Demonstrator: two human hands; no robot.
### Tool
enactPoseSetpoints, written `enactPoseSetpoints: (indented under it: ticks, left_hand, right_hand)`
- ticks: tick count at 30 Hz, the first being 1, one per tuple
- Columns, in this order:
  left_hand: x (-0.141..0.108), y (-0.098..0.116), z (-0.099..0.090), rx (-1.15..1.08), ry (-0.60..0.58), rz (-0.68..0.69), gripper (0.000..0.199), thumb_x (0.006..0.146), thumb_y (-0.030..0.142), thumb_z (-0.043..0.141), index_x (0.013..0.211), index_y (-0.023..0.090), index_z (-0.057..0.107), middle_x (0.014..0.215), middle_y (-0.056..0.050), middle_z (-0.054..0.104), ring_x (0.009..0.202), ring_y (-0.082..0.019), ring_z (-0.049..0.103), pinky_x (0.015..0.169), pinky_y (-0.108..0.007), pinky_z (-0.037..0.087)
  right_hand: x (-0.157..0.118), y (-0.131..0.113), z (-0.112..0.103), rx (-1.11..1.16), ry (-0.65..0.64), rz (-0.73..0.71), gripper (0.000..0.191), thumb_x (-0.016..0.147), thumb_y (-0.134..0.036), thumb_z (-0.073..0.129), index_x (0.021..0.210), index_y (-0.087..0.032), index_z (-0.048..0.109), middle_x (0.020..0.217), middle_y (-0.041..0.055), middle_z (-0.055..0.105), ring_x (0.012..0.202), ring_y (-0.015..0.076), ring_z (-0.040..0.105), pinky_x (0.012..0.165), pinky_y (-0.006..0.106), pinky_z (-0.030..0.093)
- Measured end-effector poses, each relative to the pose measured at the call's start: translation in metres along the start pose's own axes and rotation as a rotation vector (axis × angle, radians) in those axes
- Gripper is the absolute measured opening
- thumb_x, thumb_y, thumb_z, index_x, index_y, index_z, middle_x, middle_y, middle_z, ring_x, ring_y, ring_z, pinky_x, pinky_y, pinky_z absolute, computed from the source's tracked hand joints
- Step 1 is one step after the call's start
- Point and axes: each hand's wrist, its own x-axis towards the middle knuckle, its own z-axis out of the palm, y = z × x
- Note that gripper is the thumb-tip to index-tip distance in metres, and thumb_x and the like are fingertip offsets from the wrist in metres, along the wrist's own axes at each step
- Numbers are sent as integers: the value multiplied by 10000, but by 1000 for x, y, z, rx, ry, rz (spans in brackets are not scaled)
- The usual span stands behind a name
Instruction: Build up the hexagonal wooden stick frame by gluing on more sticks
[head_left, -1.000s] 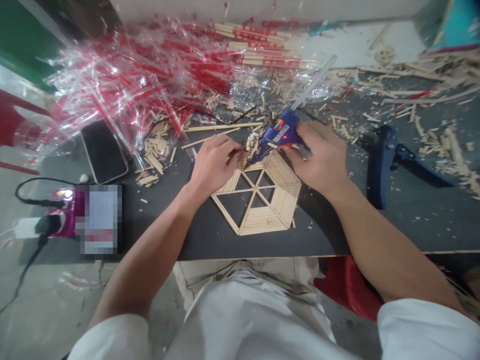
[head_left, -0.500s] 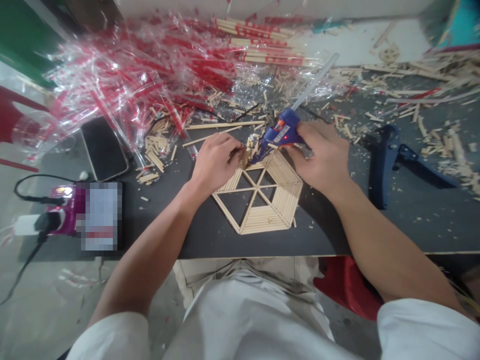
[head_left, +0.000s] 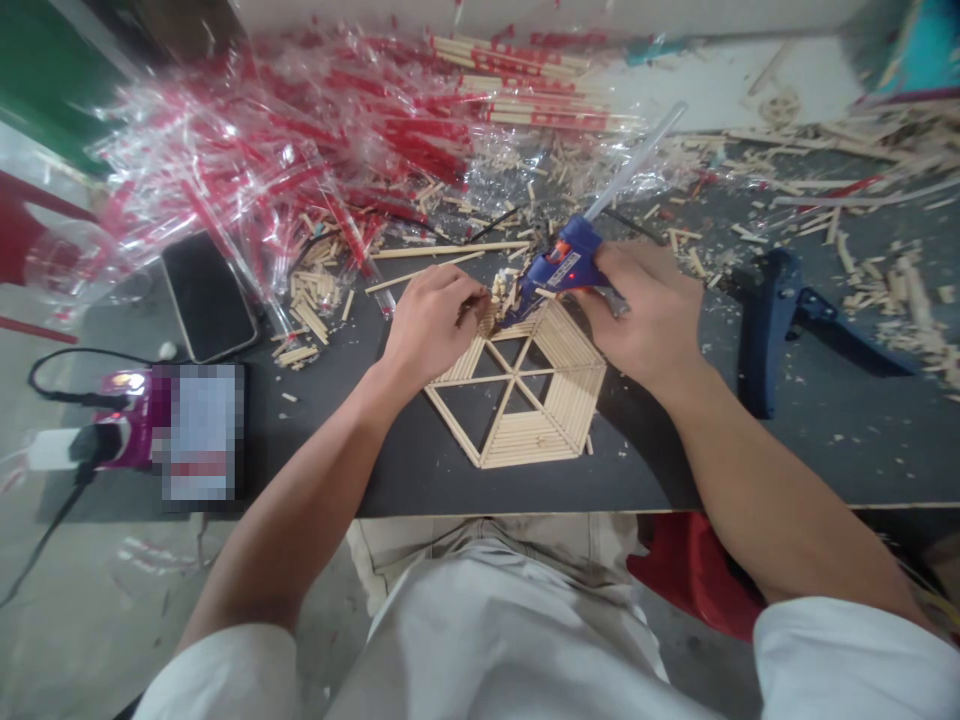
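Clear-and-red plastic wrappers [head_left: 300, 150] crowd the upper left of the bench [head_left: 652, 480], beside wrapped chopsticks [head_left: 547, 115] at top centre. Wooden offcuts [head_left: 900, 300] litter the right side, around a blue hand cutter [head_left: 765, 330] lying well apart from my work, its handles spread. A smartphone [head_left: 210, 300] lies at left, above a purple power adapter [head_left: 139, 410] with plugs in it and a device with a pixelated screen [head_left: 202, 435]. Loose sticks [head_left: 450, 249] and scraps lie close above my hands, hemming in the upper edge of my work.

At centre, a hexagonal stick frame [head_left: 574, 405] lies flat on the bench, rows of sticks filling several of its sections; the lower-left one shows only its outer border. My right hand [head_left: 649, 315] is wrapped around a blue hot glue gun [head_left: 562, 262], its nozzle slanting down and left to the frame's upper edge, a translucent glue stick [head_left: 637, 160] jutting from its back. My left hand [head_left: 435, 320] covers the frame's upper-left corner, palm down, fingers bent and narrowly gathered; I cannot tell whether they pinch a stick. Both forearms reach up from the lower corners.
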Motion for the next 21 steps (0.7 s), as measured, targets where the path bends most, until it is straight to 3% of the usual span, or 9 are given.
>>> enactPoseSetpoints:
  ticks: [5, 10, 15, 21]
  left_hand:
    - [0, 0, 0, -2, 7, 1, 185, 961, 154, 569, 938, 189, 749, 989, -79, 759, 974, -245, 668, 901, -413, 533]
    - [-1, 2, -2, -26, -1, -1, 216, 1012, 208, 554, 977, 190, 766, 1012, -81, 770, 1009, -249, 677, 942, -418, 535]
    - [-1, 5, -6, -40, -10, -22, 229, 1030, 235, 547, 979, 203, 769, 1016, -83, 771, 1031, -252, 677, 964, -428, 538]
    - [0, 5, -7, -37, -22, -31, 227, 1033, 243, 545, 970, 206, 760, 1007, -84, 766, 1024, -250, 671, 959, -423, 531]
  right_hand:
    - [0, 4, 2, -15, 38, -4, 300, 1037, -340, 558, 1314, -273, 652, 1261, 102, 764, 1178, 327, 705, 1036, 545, 549]
    - [-3, 16, -4, -45, 102, 16, 408, 979, -412, 635, 1363, -274, 633, 1280, 128, 757, 1181, 345, 708, 1017, 559, 573]
    - [-2, 19, -19, -100, 35, 138, 388, 936, -298, 651, 1322, -273, 680, 1308, 128, 764, 1249, 356, 693, 1137, 574, 511]
    - [0, 23, -25, -26, 14, 99, 377, 901, -198, 650, 1272, -215, 719, 1287, 156, 768, 1235, 358, 696, 1129, 560, 495]
